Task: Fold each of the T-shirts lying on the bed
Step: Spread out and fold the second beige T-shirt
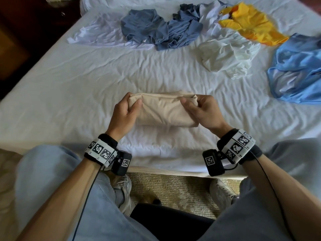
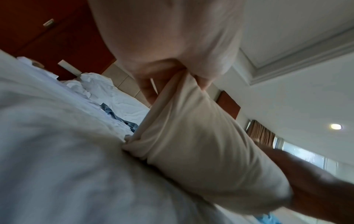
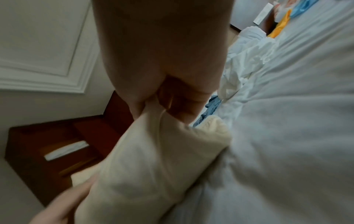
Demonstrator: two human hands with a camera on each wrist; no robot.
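The beige T-shirt [image 1: 165, 110], folded into a thick compact bundle, was held up by its top edge over the near part of the bed [image 1: 69, 87], its lower end resting on the white sheet. The left hand [image 1: 124, 113] pinched the bundle's left corner, thumb in front and fingers curled behind; the right hand [image 1: 201, 110] pinched the right corner the same way, so each grip was narrow and closed on the cloth (the wrist views show the fabric gathered between thumb and fingers [image 2: 149, 89]).

Farther up the bed lay the unfolded shirts: a white T-shirt [image 1: 102, 32] spread flat at the left, two slate-blue T-shirts [image 1: 156, 30] crumpled partly over it, a pale lavender shirt [image 1: 210, 16] behind them, a yellow T-shirt [image 1: 251, 23] toward the right, a cream-white T-shirt [image 1: 227, 56] bunched nearer the middle, and a light blue T-shirt [image 1: 298, 70] at the right edge.

The person sat at the bed's foot, knees in light jeans [image 1: 52, 188] either side.
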